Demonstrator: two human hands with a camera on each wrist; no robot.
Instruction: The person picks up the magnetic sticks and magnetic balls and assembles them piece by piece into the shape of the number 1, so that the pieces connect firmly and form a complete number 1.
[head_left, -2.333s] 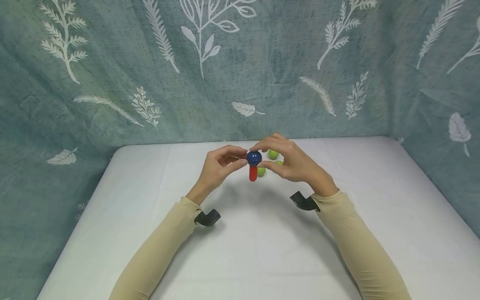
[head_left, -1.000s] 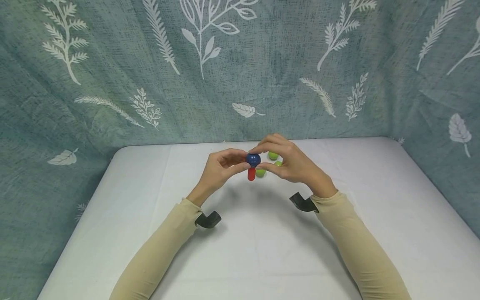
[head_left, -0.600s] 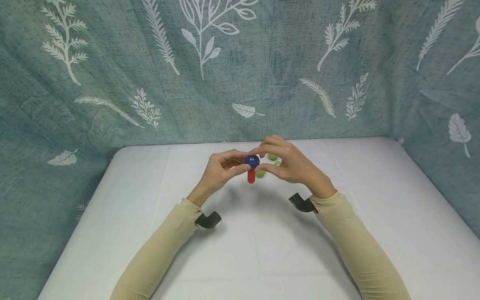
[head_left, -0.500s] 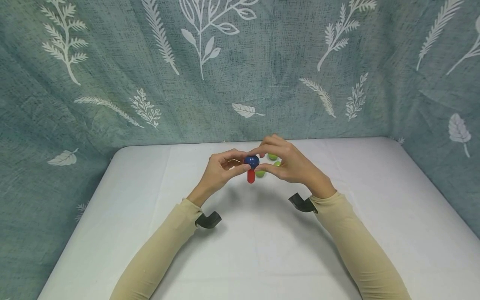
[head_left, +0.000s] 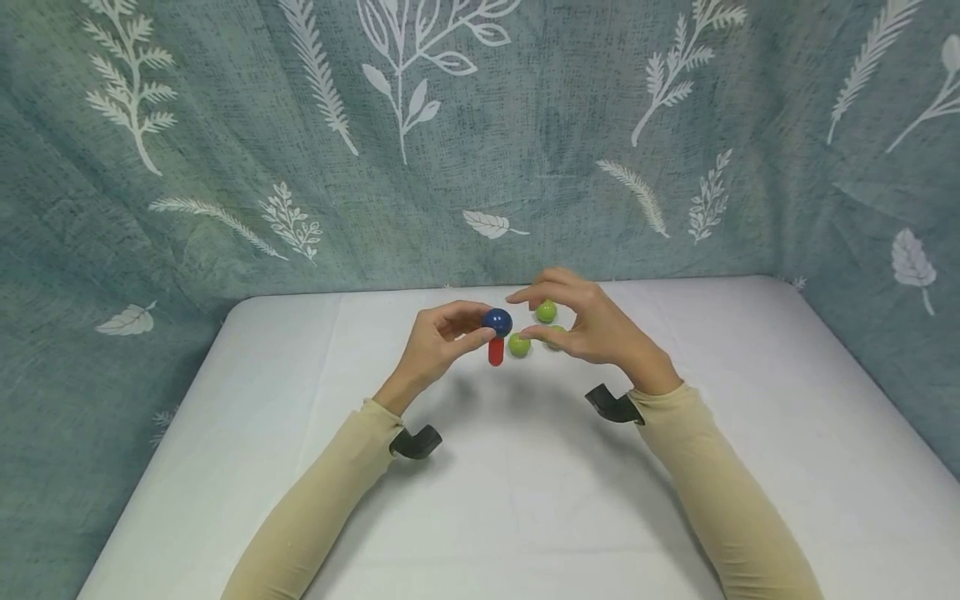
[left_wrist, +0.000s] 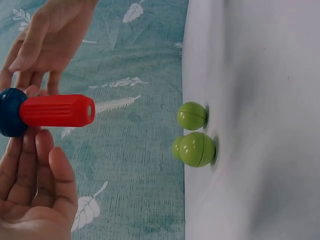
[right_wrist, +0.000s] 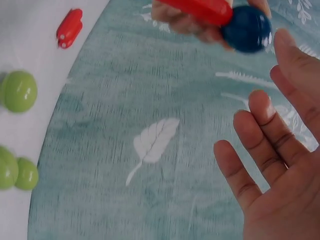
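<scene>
Above table [head_left: 480,500], left grip [head_left: 441,337] pinching blue ball [head_left: 498,322] atop red rod [head_left: 496,353], right grip [head_left: 592,325] newly released

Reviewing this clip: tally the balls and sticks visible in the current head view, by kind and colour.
Green balls: 3
Blue ball: 1
Red stick: 1
Total: 5

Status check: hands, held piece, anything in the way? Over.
Left hand holds glossy blue ball, ribbed red rod pointing down. Right hand free, apart from it. Possible clutter: three green balls on white table near right hand.
</scene>
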